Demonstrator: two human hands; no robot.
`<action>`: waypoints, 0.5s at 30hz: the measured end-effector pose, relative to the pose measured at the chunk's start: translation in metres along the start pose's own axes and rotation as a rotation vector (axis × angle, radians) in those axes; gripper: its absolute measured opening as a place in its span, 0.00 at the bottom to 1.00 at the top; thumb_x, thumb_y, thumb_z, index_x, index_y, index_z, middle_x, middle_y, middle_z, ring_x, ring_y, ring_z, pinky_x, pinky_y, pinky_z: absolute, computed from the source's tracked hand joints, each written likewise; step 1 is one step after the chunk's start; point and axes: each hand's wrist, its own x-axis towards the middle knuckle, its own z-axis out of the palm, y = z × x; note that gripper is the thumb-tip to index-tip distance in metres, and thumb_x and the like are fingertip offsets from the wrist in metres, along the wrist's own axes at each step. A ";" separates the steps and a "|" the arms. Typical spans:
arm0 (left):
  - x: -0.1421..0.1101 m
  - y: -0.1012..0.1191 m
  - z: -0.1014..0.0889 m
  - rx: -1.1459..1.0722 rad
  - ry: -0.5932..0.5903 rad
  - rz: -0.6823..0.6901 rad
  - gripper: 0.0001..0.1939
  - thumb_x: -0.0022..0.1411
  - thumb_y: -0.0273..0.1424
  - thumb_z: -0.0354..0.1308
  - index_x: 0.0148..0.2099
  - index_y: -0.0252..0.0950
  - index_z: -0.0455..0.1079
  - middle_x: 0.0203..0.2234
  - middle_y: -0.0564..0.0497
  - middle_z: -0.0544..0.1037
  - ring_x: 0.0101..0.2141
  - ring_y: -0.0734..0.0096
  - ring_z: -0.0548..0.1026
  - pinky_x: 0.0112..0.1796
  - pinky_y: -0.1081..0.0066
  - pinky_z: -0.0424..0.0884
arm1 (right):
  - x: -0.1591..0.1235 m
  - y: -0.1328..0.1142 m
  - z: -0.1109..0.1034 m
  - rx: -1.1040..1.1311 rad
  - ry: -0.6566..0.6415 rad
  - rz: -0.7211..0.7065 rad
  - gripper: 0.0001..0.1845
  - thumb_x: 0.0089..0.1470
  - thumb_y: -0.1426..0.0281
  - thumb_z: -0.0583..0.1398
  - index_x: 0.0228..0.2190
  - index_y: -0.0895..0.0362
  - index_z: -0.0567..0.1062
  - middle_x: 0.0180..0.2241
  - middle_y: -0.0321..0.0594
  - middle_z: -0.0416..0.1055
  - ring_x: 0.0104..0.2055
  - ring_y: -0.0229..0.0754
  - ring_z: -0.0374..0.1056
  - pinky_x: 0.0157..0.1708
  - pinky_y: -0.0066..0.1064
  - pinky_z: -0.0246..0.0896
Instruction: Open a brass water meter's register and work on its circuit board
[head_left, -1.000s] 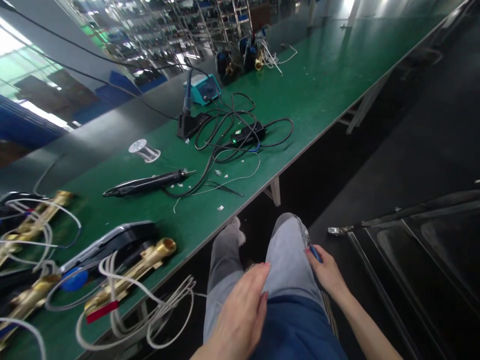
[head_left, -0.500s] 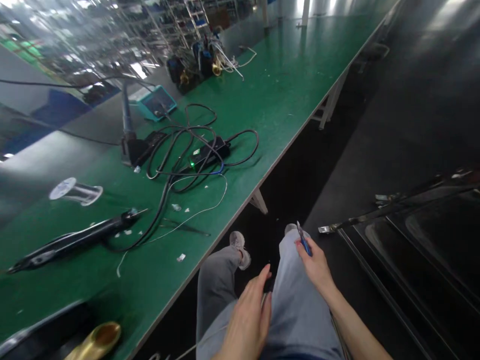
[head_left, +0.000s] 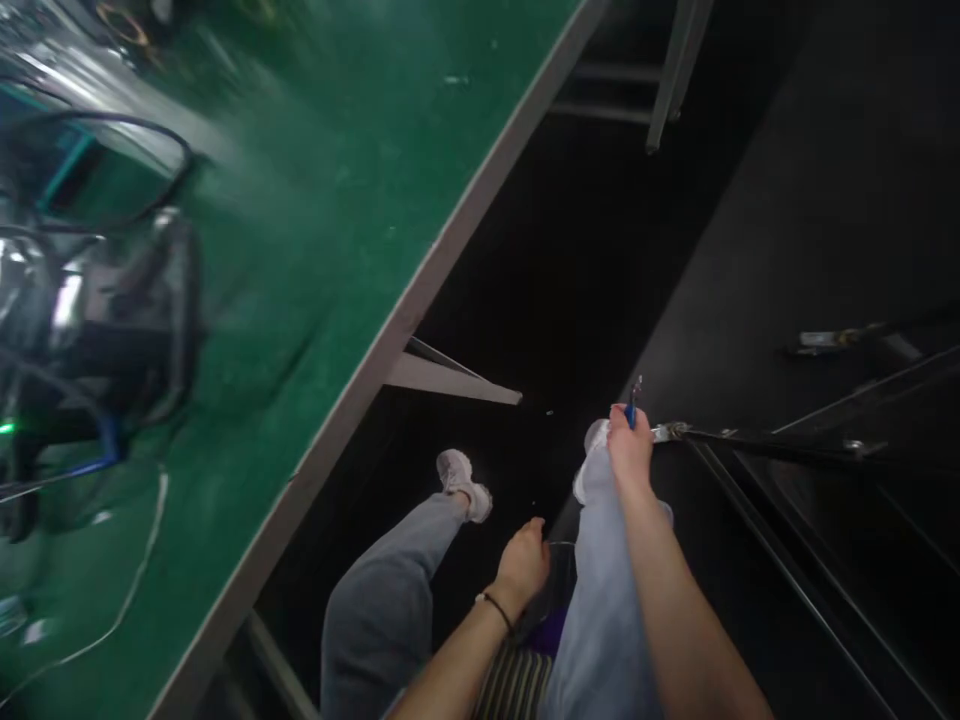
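And the right hand (head_left: 631, 452) is out in front, fingers closed around a small blue-handled tool (head_left: 631, 414), its metal tip poking up past them, near a white shoe (head_left: 595, 437) and well apart from the green tabletop (head_left: 360, 200). The left hand (head_left: 525, 562) hangs between the legs (head_left: 382, 590), fingers curled; can't tell if they grip anything. Over on the tabletop, a pale wire (head_left: 152, 540) curves near blurred dark cables (head_left: 150, 122).
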 end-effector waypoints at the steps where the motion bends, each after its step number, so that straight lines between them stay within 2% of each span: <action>1: 0.022 0.004 0.005 0.029 -0.040 -0.014 0.15 0.67 0.23 0.54 0.55 0.28 0.67 0.47 0.41 0.77 0.48 0.63 0.76 0.52 0.58 0.72 | 0.018 0.001 0.008 -0.034 -0.002 0.007 0.18 0.55 0.54 0.57 0.36 0.57 0.71 0.27 0.34 0.67 0.29 0.37 0.63 0.35 0.34 0.61; 4: 0.088 0.013 0.016 0.106 -0.137 -0.023 0.11 0.67 0.29 0.57 0.50 0.30 0.70 0.44 0.44 0.78 0.45 0.62 0.77 0.49 0.55 0.73 | 0.062 0.006 0.027 -0.120 -0.045 0.024 0.16 0.51 0.56 0.58 0.34 0.55 0.73 0.29 0.37 0.70 0.33 0.42 0.64 0.40 0.37 0.58; 7: 0.156 0.016 0.023 0.133 -0.166 -0.009 0.11 0.67 0.31 0.56 0.49 0.31 0.71 0.43 0.45 0.78 0.44 0.62 0.77 0.49 0.54 0.73 | 0.095 0.012 0.035 -0.185 -0.072 0.054 0.14 0.48 0.58 0.57 0.32 0.54 0.74 0.27 0.38 0.69 0.33 0.45 0.64 0.39 0.38 0.57; 11: 0.248 0.014 0.038 0.116 -0.131 -0.040 0.12 0.68 0.32 0.55 0.49 0.32 0.71 0.43 0.45 0.77 0.45 0.62 0.76 0.49 0.54 0.73 | 0.128 0.015 0.033 -0.207 -0.027 0.053 0.16 0.51 0.58 0.55 0.36 0.53 0.74 0.32 0.39 0.72 0.36 0.45 0.66 0.41 0.38 0.57; 15: 0.326 0.006 0.065 0.084 -0.054 -0.118 0.12 0.68 0.32 0.55 0.50 0.32 0.70 0.46 0.45 0.76 0.47 0.62 0.75 0.50 0.54 0.72 | 0.146 0.018 0.027 -0.298 0.098 0.068 0.17 0.50 0.57 0.55 0.38 0.53 0.74 0.31 0.38 0.72 0.32 0.43 0.66 0.36 0.37 0.58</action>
